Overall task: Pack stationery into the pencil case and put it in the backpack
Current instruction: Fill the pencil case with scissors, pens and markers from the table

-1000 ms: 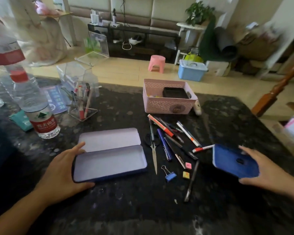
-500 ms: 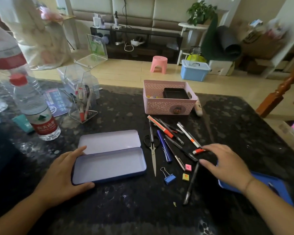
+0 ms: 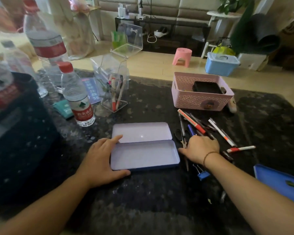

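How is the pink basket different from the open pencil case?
The pink basket is tall with holey walls; the pencil case is flat and smooth. The basket holds a black box; the pencil case has nothing in it. The left hand touches the pencil case, while no hand touches the basket. Both sit on the dark table with their tops open.

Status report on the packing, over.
Left hand steadies the open pencil case, nothing in it. Right hand flat on the pens and scissors, grip unclear. Nothing blocking.
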Tool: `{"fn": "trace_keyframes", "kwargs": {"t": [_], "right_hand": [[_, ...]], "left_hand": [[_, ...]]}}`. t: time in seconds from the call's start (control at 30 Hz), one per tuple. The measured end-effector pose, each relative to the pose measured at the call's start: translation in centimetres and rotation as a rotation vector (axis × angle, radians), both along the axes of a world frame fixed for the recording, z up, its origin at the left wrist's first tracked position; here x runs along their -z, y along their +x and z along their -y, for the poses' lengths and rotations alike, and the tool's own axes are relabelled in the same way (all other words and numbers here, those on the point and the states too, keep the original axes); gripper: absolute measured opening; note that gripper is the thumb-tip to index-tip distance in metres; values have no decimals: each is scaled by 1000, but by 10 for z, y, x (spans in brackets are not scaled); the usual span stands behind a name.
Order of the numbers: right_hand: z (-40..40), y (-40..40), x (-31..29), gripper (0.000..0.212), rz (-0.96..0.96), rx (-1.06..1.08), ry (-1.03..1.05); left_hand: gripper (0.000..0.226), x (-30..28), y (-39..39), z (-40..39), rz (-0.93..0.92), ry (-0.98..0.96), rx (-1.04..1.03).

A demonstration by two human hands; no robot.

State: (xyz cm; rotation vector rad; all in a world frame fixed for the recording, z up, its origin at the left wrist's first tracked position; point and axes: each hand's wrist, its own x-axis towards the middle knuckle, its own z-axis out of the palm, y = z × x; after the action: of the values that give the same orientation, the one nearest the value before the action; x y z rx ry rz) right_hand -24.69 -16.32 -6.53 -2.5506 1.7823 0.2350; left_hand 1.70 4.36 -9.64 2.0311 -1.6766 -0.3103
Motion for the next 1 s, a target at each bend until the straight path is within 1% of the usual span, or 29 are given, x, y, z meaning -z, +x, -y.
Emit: {"fn": "trace_keyframes", "kwargs": {"t": [0.07,0.13,0.27,0.3,0.4,0.43,0.47,0.53,0.6,0.63,0.7,0.77,0.83,0.9,1.0], "right_hand": [[-2,4,-1,43,54,73,105],[-8,8,-5,41,111,114,185],[-15,-5,-16,48,184,153,202],[-15,-12,-19,48,243,155,224],[-21,-33,-29,46,612,210,345],[-27,-38,-33,42,679,196,352],[-34,-40,-36,37,696,147,316],[-51,-34,-42,24,597,-49,121],[-66,-12,-48,22,448,-268,-111],[-72,1,-49,19,406,-402,-176],[-76,25,-44,11,326,-662,-242],[-74,39,-36,19,221,-923,-240],[-64,44,-29,13,130,-1066,-112],[-57,46,-26,17,118,-1083,-14],[-56,50,-20,23,250,-1023,4]], "left_hand": [[113,-2,-1,0,-18,-1,-2],[111,-3,-2,0,-34,-5,1],[111,-2,-3,-1,-29,-3,12],[112,-2,-2,-1,-31,0,12],[112,-3,-1,0,-54,7,8],[111,-3,-1,-1,-54,6,13],[111,-3,-1,0,-49,3,18],[112,-1,-1,-1,-35,-3,25],[114,0,-1,0,-27,-3,25],[116,0,0,0,-29,-5,28],[117,0,0,1,-41,-19,35],[117,1,1,2,-57,-37,42],[113,4,2,2,-46,-74,51],[106,8,2,3,1,-112,65],[93,12,4,4,56,-164,97]]}}
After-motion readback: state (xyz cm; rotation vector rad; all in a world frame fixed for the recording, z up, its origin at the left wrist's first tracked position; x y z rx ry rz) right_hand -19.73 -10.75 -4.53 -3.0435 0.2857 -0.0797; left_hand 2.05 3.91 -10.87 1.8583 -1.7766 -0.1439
